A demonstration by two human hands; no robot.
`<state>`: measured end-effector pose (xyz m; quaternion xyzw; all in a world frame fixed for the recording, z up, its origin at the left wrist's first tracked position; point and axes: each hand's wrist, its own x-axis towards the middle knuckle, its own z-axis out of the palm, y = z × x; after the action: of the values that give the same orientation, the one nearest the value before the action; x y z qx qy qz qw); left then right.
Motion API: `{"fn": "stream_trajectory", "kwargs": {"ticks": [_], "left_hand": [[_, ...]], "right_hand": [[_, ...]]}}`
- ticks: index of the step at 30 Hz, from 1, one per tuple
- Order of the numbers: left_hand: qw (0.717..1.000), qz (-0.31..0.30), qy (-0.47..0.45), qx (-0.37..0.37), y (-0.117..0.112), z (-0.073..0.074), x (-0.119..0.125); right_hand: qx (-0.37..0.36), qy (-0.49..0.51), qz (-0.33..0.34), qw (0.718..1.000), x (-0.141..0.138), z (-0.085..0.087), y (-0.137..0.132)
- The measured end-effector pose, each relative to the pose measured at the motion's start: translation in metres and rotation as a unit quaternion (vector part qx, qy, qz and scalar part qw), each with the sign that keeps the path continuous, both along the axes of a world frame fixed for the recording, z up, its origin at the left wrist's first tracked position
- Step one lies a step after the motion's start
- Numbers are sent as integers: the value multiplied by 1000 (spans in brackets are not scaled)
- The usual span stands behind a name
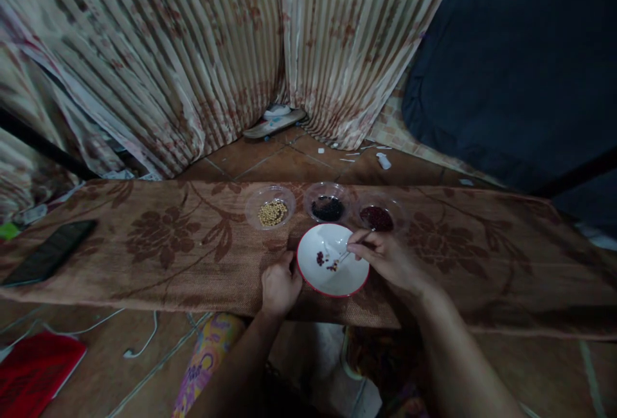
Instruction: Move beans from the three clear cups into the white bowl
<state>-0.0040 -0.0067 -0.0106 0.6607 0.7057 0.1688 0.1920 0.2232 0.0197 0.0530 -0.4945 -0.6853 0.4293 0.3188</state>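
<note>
A white bowl with a red rim [332, 288] sits near the front edge of the cloth-covered bench, a few dark red and pale beans [320, 258] lying inside. My left hand [281, 284] is closed at the bowl's left rim, thumb against it. Pinched in my right hand [380, 252] is a thin metal spoon [343, 256], its tip down among the beans. Behind the bowl stand three clear plastic bowls: one with yellow soybeans [272, 213], one with black beans [328, 209] and one with red beans [376, 218].
A dark phone [51, 252] lies at the bench's left end. The patterned brown cloth [161, 235] covers the bench. Beyond hang striped curtains [193, 51], with a slipper [274, 123] and white scraps [384, 161] on the tiled floor. A red bag [38, 373] is at lower left.
</note>
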Motion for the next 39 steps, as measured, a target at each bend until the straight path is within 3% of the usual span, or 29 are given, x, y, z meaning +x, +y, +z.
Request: {"fn": "stream_trajectory", "kwargs": {"ticks": [19, 28, 39], "left_hand": [[1000, -3, 22, -1, -1, 3, 2], [999, 3, 24, -32, -2, 6, 3], [1000, -7, 21, 1, -2, -1, 1]], "right_hand": [[52, -122, -6, 991, -17, -4, 4], [64, -141, -6, 988, -19, -5, 3], [60, -131, 11, 990, -16, -5, 3]]}}
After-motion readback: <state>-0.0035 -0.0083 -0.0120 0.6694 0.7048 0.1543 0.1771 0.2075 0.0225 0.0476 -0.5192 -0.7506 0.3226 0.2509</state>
